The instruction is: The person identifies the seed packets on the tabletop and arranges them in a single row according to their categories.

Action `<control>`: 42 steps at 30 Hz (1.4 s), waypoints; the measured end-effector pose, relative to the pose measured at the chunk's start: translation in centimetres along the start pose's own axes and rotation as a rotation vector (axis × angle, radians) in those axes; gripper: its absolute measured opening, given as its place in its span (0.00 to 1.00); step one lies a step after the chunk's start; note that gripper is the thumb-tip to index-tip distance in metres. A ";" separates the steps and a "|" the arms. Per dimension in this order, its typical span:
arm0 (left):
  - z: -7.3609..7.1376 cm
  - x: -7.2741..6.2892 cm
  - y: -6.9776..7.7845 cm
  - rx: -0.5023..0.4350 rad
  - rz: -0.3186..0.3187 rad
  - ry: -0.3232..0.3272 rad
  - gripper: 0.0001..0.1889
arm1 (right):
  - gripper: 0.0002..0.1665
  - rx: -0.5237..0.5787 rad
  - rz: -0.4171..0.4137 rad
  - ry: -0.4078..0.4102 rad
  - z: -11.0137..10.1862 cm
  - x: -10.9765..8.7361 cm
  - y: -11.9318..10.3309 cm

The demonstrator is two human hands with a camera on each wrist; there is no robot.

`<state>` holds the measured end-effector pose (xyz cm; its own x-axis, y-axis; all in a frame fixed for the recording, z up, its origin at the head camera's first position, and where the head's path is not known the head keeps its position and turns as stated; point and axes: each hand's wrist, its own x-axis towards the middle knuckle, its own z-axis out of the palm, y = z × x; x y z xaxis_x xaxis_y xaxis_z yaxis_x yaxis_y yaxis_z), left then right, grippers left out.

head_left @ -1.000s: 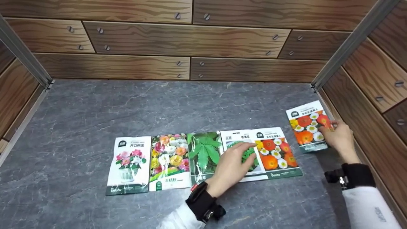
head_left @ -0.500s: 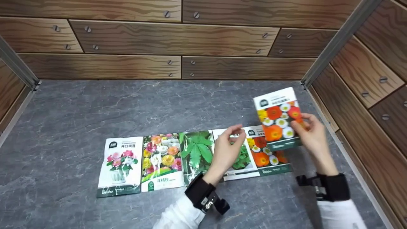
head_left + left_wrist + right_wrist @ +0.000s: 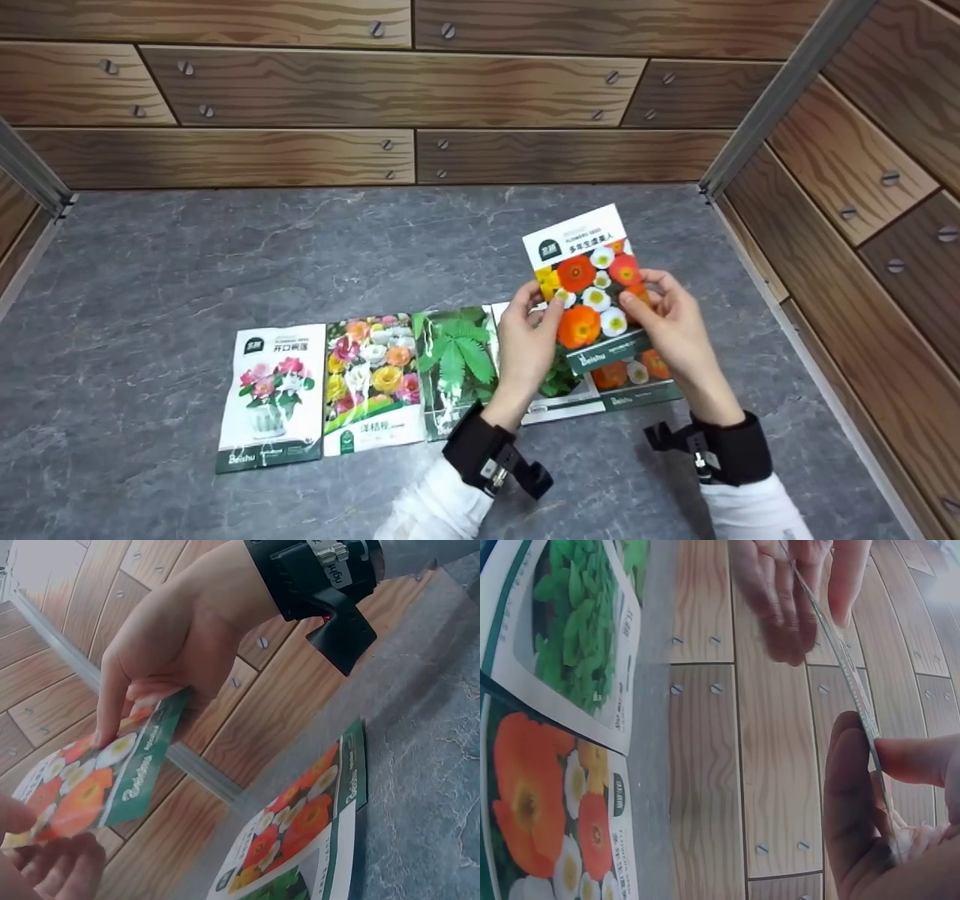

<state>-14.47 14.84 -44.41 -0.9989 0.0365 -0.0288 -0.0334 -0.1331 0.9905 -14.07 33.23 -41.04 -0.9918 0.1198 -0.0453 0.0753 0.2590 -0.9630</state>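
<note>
Between both hands, above the table, a seed packet (image 3: 577, 274) with orange, red and white flowers is held tilted. My right hand (image 3: 679, 337) pinches its right edge, thumb on the front and fingers behind. At the opposite edge, my left hand (image 3: 525, 352) has its thumb over the front and its fingers curled behind. Below lies a row of packets: a matching orange-flower packet (image 3: 634, 394), partly covered by the held one, a white-bordered herb packet (image 3: 277, 889), a green-leaf packet (image 3: 457, 356), a mixed-flower packet (image 3: 375, 375) and a pink-flower packet (image 3: 271, 397).
The packets lie on a grey marbled tabletop (image 3: 300, 247). Wood-patterned panels (image 3: 315, 86) stand at the back and sides, with grey metal strips (image 3: 772, 101) at the corners. Each wrist wears a black strap (image 3: 731, 450) with a small mount.
My right hand has lifted the loose seed packet from the far right and carried it left over the row. My left hand has risen off the herb packet and taken the held packet's left edge.
</note>
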 end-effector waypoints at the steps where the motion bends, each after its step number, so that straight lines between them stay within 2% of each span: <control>1: 0.1 0.0 0.1 -0.007 0.001 0.005 0.20 | 0.22 -0.015 -0.003 -0.006 -0.1 0.0 0.0; 4: 0.3 0.0 0.1 -0.020 0.018 0.005 0.18 | 0.23 -0.059 -0.011 -0.004 -0.4 -0.1 0.0; 8: 0.7 0.0 -0.1 -0.024 0.038 -0.008 0.18 | 0.21 -0.146 -0.042 0.047 -1.2 -0.1 -0.1; 11: 1.1 0.1 -0.3 -0.011 0.030 -0.014 0.17 | 0.20 -0.222 -0.052 0.071 -2.1 0.2 -0.2; 16: 2.3 0.1 -0.9 0.001 -0.011 -0.017 0.16 | 0.21 -0.322 -0.041 0.055 -3.9 0.6 0.3; 21: 4.6 -0.1 -1.7 -0.023 -0.063 -0.011 0.16 | 0.22 -0.369 -0.014 0.076 -5.9 1.1 1.3; 29: 9.2 -0.8 -2.6 -0.022 -0.083 0.001 0.14 | 0.25 -0.404 0.053 0.137 -9.0 1.3 3.0; 31: 10.2 -0.7 -3.0 -0.001 -0.086 0.036 0.16 | 0.26 -0.395 0.075 0.150 -9.6 1.5 3.7; 34: 11.3 -0.7 -3.6 0.040 -0.065 0.071 0.25 | 0.26 -0.393 0.096 0.161 -10.5 1.7 4.7; 36: 11.8 -1.0 -4.0 0.164 -0.005 0.056 0.31 | 0.26 -0.408 0.115 0.165 -11.2 1.8 5.4; 38: 12.1 -1.6 -4.3 0.383 0.098 -0.018 0.34 | 0.27 -0.434 0.127 0.169 -11.9 1.9 5.9; 42: 12.5 -2.5 -4.6 1.004 0.370 -0.226 0.29 | 0.28 -0.489 0.158 0.175 -13.4 2.1 6.8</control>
<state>-11.44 27.76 -47.18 -0.9094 0.3549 0.2168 0.4114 0.6915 0.5938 -14.26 48.05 -44.10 -0.9355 0.3405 -0.0944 0.3030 0.6359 -0.7098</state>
